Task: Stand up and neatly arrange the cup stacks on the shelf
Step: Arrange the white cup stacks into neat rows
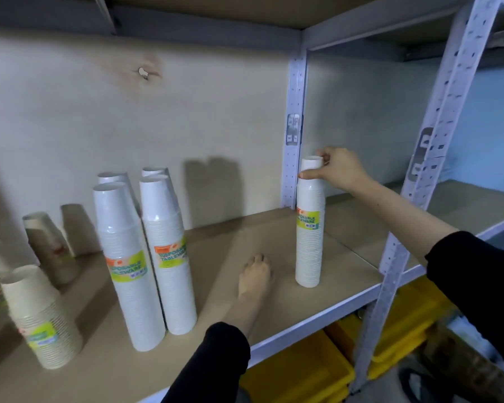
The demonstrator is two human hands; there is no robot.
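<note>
A tall white cup stack (309,245) with a green and orange label stands upright near the right end of the brown shelf board (233,245). My right hand (339,170) grips its top, thumb in front and fingers behind. My left hand (255,274) rests flat on the board with fingers apart, holding nothing, between that stack and a cluster of several tall white wrapped stacks (146,257) standing upright at centre left. Shorter beige cup stacks (40,315) stand at the far left, blurred.
A grey perforated upright (294,126) rises right behind the held stack, and a second post (413,199) stands at the shelf's front right. Another shelf level hangs overhead. Yellow bins (303,370) sit below the shelf edge.
</note>
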